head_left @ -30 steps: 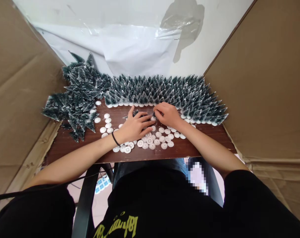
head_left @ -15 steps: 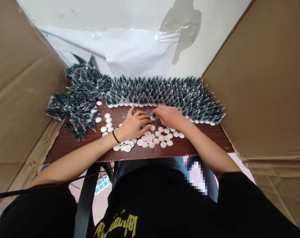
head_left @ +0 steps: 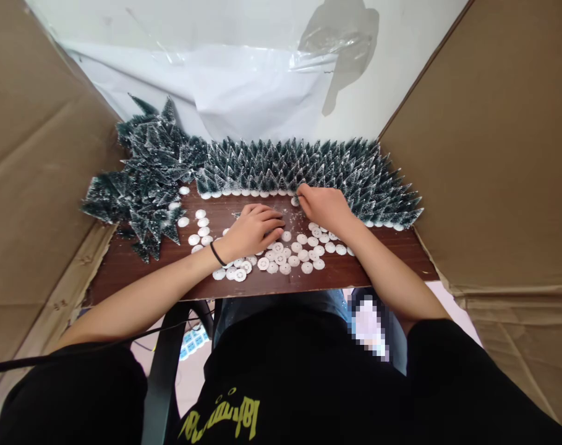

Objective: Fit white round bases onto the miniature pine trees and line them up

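My right hand (head_left: 326,207) has its fingers closed on a small frosted Christmas tree (head_left: 295,201), whose white round base shows at the fingertips; most of this tree is hidden. It is at the front edge of the standing rows of small frosted trees (head_left: 281,167), which have white bases. My left hand (head_left: 255,230) lies low over the table, palm down with fingers stretched out. Loose white disc bases (head_left: 293,261) are scattered beside and in front of it. A green tip (head_left: 237,215) pokes out just behind the left hand.
A heap of loose frosted trees (head_left: 151,167) without visible bases covers the table's left side. Cardboard walls (head_left: 498,142) stand left and right, and a white sheet (head_left: 262,86) hangs behind. The brown table's front edge (head_left: 160,295) is close to my body.
My right hand has moved away from me with the small tree, up to the front row of trees. My left hand has drawn slightly back, its thumb closer to the fingers.
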Available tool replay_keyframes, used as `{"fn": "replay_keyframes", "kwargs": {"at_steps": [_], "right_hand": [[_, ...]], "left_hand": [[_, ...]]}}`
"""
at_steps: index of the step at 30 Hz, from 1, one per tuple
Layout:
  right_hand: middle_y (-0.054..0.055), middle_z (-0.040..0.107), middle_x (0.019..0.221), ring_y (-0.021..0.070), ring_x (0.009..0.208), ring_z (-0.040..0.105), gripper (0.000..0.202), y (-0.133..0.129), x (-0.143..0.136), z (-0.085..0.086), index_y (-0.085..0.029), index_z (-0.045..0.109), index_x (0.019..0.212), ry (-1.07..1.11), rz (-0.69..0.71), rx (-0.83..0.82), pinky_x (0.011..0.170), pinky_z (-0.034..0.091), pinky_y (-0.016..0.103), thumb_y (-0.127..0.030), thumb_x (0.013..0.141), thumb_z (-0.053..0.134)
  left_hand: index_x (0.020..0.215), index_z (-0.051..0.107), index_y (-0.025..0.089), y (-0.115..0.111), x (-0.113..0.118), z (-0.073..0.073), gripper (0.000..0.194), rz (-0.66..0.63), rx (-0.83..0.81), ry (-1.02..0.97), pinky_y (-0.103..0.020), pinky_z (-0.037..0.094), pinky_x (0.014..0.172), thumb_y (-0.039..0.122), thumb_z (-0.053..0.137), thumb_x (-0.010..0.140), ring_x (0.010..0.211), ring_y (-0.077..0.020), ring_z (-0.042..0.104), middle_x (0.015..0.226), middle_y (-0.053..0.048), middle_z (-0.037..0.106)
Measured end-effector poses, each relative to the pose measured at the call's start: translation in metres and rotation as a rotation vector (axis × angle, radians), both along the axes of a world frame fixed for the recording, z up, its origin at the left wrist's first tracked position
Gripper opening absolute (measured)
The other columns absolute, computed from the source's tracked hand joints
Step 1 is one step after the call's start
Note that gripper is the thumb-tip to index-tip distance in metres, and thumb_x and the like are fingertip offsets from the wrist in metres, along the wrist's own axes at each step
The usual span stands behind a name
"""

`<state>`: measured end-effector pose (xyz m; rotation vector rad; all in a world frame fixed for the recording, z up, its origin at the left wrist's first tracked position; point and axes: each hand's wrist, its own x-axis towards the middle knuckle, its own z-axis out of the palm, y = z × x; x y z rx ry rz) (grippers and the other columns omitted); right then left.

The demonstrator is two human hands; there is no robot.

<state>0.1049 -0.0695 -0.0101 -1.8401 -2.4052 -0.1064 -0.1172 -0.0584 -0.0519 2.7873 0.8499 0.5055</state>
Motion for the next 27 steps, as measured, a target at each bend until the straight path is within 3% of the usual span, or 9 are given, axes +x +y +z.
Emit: {"fn": "replay_keyframes", "kwargs": {"at_steps": [3, 7, 9, 12, 16, 18, 27], "right_hand": [[0.011, 0.076, 0.096, 0.0223, 0.077, 0.065, 0.029, 0.004, 0.003, -0.002, -0.017, 0.065, 0.113, 0.051, -0.026, 0.047, 0.063, 0.033, 0.03, -0.024, 0.099, 0.04], [0.011, 0.076, 0.102, 0.0225, 0.079, 0.066, 0.036, 0.001, 0.006, 0.001, -0.018, 0.059, 0.132, 0.145, -0.063, 0.119, 0.065, 0.036, 0.03, -0.028, 0.101, 0.043], [0.011, 0.075, 0.101, 0.0218, 0.08, 0.066, 0.037, -0.004, 0.003, 0.004, -0.018, 0.061, 0.128, 0.176, -0.036, 0.138, 0.066, 0.037, 0.03, -0.03, 0.103, 0.037], [0.011, 0.076, 0.094, 0.0223, 0.08, 0.068, 0.042, -0.015, -0.008, 0.004, -0.018, 0.069, 0.112, 0.084, 0.082, 0.01, 0.066, 0.039, 0.03, -0.033, 0.104, 0.031], [0.017, 0.076, 0.095, 0.0291, 0.087, 0.073, 0.046, -0.022, -0.023, -0.004, -0.017, 0.054, 0.141, -0.161, 0.083, -0.186, 0.068, 0.042, 0.032, -0.034, 0.104, 0.033], [0.02, 0.076, 0.099, 0.0313, 0.093, 0.073, 0.049, -0.02, -0.025, -0.007, -0.016, 0.049, 0.145, -0.197, 0.048, -0.205, 0.07, 0.044, 0.033, -0.035, 0.105, 0.03], [0.02, 0.075, 0.108, 0.0328, 0.102, 0.072, 0.046, -0.015, -0.018, -0.005, -0.013, 0.057, 0.136, -0.189, -0.086, -0.215, 0.075, 0.046, 0.035, -0.038, 0.106, 0.033]], "left_hand": [[0.116, 0.074, 0.022, 0.0, 0.0, -0.001, 0.044, -0.008, 0.002, 0.004, -0.048, 0.035, 0.109, 0.043, 0.038, 0.104, 0.122, -0.0271, 0.057, 0.125, -0.009, 0.071], [0.116, 0.074, 0.023, 0.001, 0.0, -0.002, 0.044, -0.01, 0.01, 0.008, -0.047, 0.034, 0.109, 0.044, 0.037, 0.104, 0.122, -0.026, 0.057, 0.125, -0.008, 0.071], [0.115, 0.074, 0.023, 0.001, 0.0, -0.002, 0.044, -0.012, 0.012, 0.011, -0.047, 0.034, 0.11, 0.044, 0.037, 0.104, 0.123, -0.0256, 0.057, 0.125, -0.007, 0.071], [0.115, 0.074, 0.023, 0.001, 0.0, -0.002, 0.044, -0.019, 0.015, 0.021, -0.047, 0.035, 0.109, 0.043, 0.037, 0.104, 0.122, -0.0263, 0.057, 0.126, -0.008, 0.071], [0.116, 0.074, 0.02, 0.002, 0.0, -0.002, 0.044, -0.026, 0.024, 0.014, -0.048, 0.036, 0.108, 0.042, 0.037, 0.104, 0.122, -0.0275, 0.057, 0.123, -0.009, 0.072], [0.116, 0.074, 0.02, 0.002, -0.001, -0.002, 0.044, -0.029, 0.025, 0.007, -0.048, 0.035, 0.109, 0.042, 0.038, 0.104, 0.122, -0.0275, 0.057, 0.124, -0.009, 0.072], [0.114, 0.074, 0.022, 0.003, -0.001, -0.002, 0.041, -0.034, 0.019, -0.005, -0.048, 0.037, 0.108, 0.041, 0.04, 0.104, 0.122, -0.0269, 0.057, 0.125, -0.009, 0.071]]}}
